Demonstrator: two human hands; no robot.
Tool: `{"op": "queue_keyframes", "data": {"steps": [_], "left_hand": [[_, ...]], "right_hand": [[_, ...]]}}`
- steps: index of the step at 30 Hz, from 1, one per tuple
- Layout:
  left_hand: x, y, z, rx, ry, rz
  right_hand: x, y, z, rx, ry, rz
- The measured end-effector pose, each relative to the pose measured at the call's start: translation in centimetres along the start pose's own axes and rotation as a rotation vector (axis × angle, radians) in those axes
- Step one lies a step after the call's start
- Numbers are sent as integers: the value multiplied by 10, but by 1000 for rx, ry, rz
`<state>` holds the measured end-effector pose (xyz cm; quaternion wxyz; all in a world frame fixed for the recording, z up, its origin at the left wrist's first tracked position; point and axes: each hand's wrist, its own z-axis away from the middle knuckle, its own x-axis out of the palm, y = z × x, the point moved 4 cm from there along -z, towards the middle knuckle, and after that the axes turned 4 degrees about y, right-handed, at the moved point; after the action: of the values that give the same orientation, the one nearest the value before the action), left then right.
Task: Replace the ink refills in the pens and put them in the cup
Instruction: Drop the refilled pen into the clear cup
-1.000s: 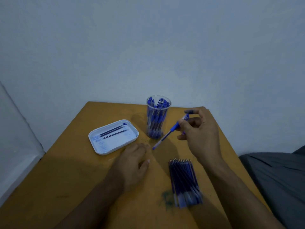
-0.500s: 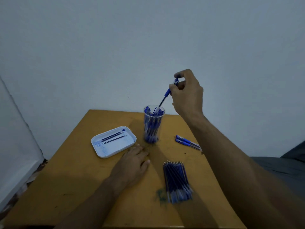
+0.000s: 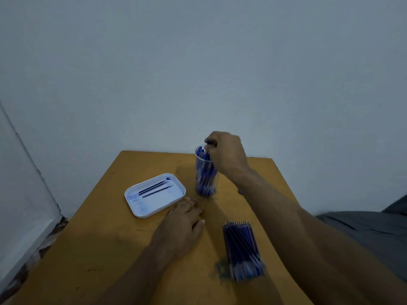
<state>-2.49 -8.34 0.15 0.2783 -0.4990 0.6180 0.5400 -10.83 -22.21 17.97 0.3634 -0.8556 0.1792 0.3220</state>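
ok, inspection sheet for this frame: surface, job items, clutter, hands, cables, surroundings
Surface: wooden table, ink stain near the front.
Job's things: clear cup full of blue pens; refill bundle lying front right; white tray holding two refills.
Clutter: small blue item beside the right forearm, mostly hidden.
Grippers: right hand at the cup rim, fingers curled, grip contents hidden; left hand flat on the table.
Cables: nothing seen.
Surroundings: plain wall; grey surface at right.

A table by a wall

The wooden table (image 3: 92, 249) is orange-brown, with a dark green stain (image 3: 221, 268) near its front edge. A plain pale wall (image 3: 198, 69) stands behind its back edge.
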Motion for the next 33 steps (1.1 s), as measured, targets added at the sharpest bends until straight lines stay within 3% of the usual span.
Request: {"op": "queue_keyframes", "data": {"steps": [3,8,12,15,17,23,33], "left_hand": [[0,0,0,7,10,6],[0,0,0,16,16,2],[-2,1,0,17,18,-19],[-3,3,0,20,23,-14],[-4,3,1,13,20,-10],[-4,4,0,3,10,-13],[-6,5,1,-11,-2,-7]], "right_hand": [[10,5,3,6,-67,120],[14,16,3,77,-144,50],[-6,29,6,117,-27,-44],[-20,57,14,161,54,33],[-19,79,26,218,14,102],[-3,130,76,317,-314,474],[8,150,86,309,-302,492]]}}
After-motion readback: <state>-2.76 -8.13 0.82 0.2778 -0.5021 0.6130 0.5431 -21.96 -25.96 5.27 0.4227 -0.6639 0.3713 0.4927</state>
